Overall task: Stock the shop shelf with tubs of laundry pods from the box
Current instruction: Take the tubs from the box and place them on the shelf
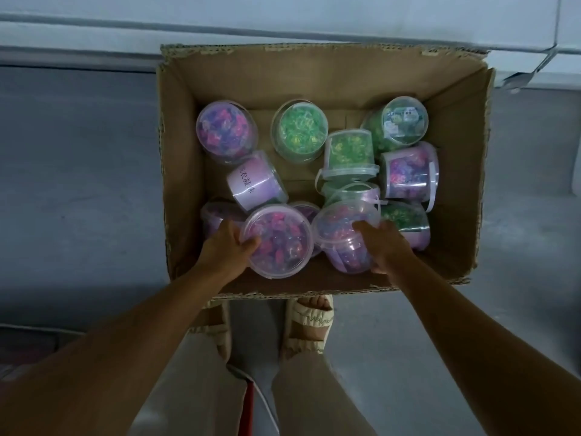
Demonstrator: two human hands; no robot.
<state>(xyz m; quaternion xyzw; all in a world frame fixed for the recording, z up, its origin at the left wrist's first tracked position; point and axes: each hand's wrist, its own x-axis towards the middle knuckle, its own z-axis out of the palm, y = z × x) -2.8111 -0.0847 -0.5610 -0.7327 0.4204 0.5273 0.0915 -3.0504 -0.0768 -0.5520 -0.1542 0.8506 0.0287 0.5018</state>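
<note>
Now two purple tubs at the 6 o'clock edge of the box [323,77] are gripped — left hand [228,243] on the upright tub [278,239], right hand [385,243] on the tilted tub [344,237], its lid toward 12 o'clock.

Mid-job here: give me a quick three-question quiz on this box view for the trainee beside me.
1. True or false: the left hand grips a tub of green pods.
2. Multiple choice: the right hand holds a purple tub that is A) upright on a shelf, B) tilted, inside the cardboard box, C) on the floor outside the box.
3. Fill in: the tub at the middle of the box's far end holds ____ pods.

Key: 1 false, the left hand's tub holds purple and pink pods; 2 B; 3 green.
</note>
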